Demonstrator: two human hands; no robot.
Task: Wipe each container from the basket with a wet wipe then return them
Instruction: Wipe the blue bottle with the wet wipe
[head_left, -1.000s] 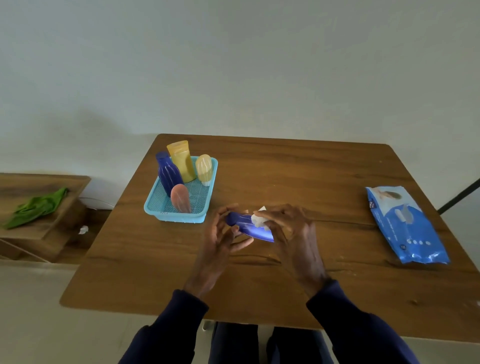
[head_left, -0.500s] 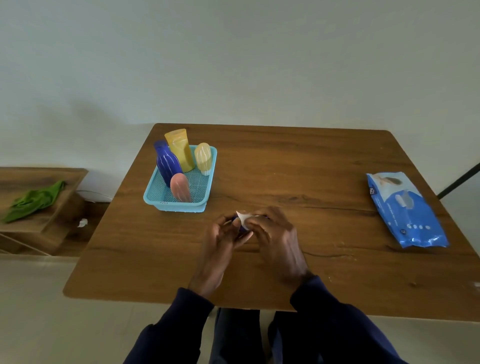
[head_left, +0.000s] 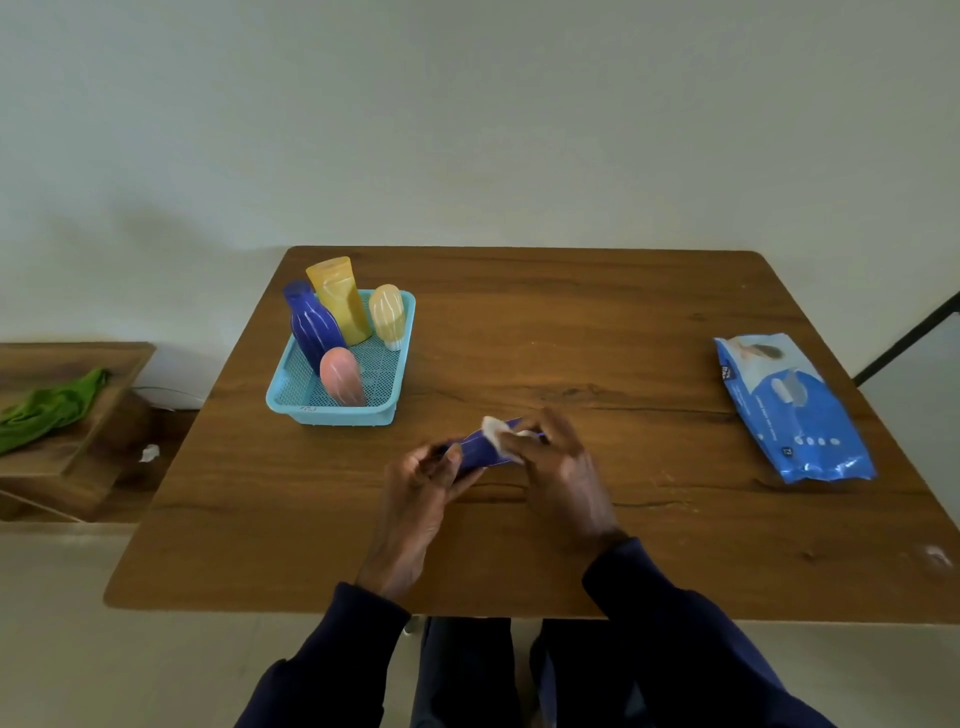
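Note:
Above the middle of the wooden table (head_left: 597, 332), my left hand (head_left: 415, 493) grips the lower end of a small blue tube (head_left: 480, 451). My right hand (head_left: 558, 467) presses a white wet wipe (head_left: 496, 431) against the tube's upper part. A turquoise basket (head_left: 332, 410) stands at the table's back left. It holds a blue bottle (head_left: 311, 327), a yellow tube (head_left: 340, 304), a cream bottle (head_left: 387, 314) and a pink bottle (head_left: 340, 375).
A blue pack of wet wipes (head_left: 792, 408) lies near the table's right edge. Left of the table is a low wooden shelf (head_left: 78, 415) with a green cloth (head_left: 49, 408). A dark bar (head_left: 909, 343) leans at the far right.
The hands turned the tube end-on half a second ago, then swung it back lengthwise. The wipe has shifted along the tube. The basket's contents have not moved.

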